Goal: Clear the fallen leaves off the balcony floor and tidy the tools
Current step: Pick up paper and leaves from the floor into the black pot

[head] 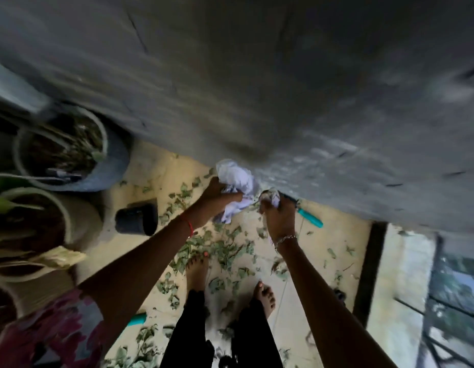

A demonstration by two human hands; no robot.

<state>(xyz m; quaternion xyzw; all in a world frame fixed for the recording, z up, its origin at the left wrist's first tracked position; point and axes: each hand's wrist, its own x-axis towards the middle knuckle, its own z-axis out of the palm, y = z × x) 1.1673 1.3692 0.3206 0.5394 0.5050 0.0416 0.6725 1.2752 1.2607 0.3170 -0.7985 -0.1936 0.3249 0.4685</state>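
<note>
A: Your left hand (217, 200) is clenched on a crumpled white cloth (238, 179), held up close to the rough grey wall (283, 88).

B: Your right hand (279, 219), just beside it, has its fingers curled round a small pale wad (270, 196) (whether that is a corner of the same cloth, I cannot tell). A teal-handled tool (310, 217) sticks out to the right of that fist. The blur hides whether you grip it too.

A: The torn green fallen leaves (222, 251) lie scattered over the pale yellow balcony floor (297, 264), thickest around your bare feet (196, 264) and below your hands.

B: Left of the leaves, a small black plastic pot (137, 217) lies on its side. Farther left stands a round grey-blue planter (111, 166), and nearer you a pale beige planter (81, 216). Both have plants in them.

A: A second teal handle (137, 318) pokes out on the floor near your left leg, among the leaves.

B: A dark bar (368, 272) edges the floor on the right.
</note>
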